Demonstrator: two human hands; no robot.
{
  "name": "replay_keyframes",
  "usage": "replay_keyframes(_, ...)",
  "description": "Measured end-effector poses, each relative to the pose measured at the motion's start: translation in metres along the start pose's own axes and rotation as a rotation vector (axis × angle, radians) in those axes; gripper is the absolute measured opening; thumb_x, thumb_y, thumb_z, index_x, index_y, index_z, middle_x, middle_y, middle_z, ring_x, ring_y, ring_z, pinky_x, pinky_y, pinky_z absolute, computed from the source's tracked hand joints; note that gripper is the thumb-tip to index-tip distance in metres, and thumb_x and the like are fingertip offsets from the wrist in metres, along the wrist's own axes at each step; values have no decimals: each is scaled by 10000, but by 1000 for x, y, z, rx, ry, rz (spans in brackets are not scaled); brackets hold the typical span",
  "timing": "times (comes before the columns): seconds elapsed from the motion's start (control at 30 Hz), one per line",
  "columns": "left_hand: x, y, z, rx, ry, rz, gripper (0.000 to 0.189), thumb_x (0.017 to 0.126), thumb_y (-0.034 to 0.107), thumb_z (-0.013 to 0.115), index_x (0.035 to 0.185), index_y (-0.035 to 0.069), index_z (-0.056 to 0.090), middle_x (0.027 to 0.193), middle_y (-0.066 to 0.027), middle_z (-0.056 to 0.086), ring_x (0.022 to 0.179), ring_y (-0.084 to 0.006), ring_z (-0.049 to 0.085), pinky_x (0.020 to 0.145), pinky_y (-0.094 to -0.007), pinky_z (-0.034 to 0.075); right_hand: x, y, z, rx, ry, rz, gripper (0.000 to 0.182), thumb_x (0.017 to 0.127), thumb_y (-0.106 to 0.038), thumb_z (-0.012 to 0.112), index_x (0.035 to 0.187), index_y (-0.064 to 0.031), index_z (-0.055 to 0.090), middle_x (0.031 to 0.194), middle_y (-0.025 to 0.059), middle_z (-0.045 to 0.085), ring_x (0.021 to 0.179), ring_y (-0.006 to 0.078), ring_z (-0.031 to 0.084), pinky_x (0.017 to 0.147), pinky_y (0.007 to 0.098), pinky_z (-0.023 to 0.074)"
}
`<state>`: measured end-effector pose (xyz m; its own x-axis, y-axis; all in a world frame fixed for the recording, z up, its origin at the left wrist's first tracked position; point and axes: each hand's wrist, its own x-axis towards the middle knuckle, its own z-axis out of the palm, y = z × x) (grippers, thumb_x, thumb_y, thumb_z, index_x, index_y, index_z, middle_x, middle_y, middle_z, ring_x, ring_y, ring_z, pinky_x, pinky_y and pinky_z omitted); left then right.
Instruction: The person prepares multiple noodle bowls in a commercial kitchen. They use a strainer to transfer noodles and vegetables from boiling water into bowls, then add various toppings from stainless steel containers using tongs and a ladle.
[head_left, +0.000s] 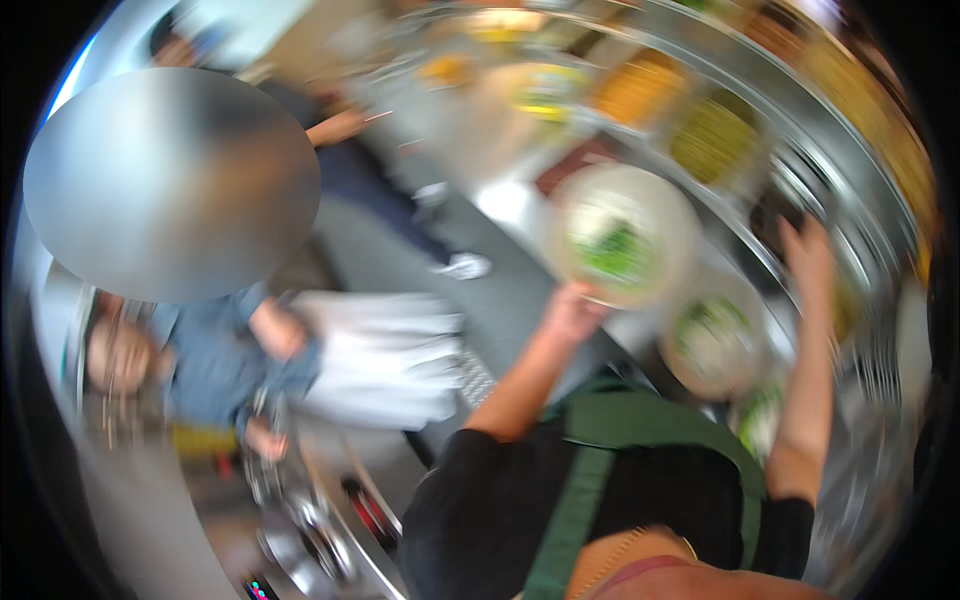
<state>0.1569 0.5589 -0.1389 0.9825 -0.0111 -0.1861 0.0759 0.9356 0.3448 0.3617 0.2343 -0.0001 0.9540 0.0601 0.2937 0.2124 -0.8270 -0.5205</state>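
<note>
In the head view my left hand (577, 309) grips the near rim of a pale round bowl (679, 225). White food and chopped greens (619, 251) lie in the bowl. My right hand (806, 240) reaches to a container of dark food (772, 217) in the metal counter; blur hides its fingertips and whether they hold anything. A second bowl with greens and pale food (712, 341) stands on the counter between my arms, and another dish with greens (759, 427) shows partly behind my right forearm.
Containers of orange food (637, 86) and yellow-green food (712, 139) line the metal counter. A fork-like utensil (877, 360) lies at the right. A co-worker in a white apron (375, 352) stands at the left, another person (337, 127) farther back. Metal pans (307, 540) are at lower left.
</note>
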Motion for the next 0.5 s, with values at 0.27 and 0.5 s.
replay_keyframes(0.27,-28,30,72,190,65,185,618,683,37,496,1278,87,339,1173,-73,503,1054,-242,525,892,-454,441,76,66,25,-137,-19,-39,639,798,-509,522,1137,29,451,1059,242,558,999,293,555,871,370,426)
replay_keyframes(0.5,-25,39,22,116,222,164,388,677,58,569,1053,-8,499,1021,-93,570,931,-226,553,855,-384,443,94,43,-102,-197,-122,-169,559,818,-469,512,1103,10,479,1035,214,570,976,240,563,848,343,438)
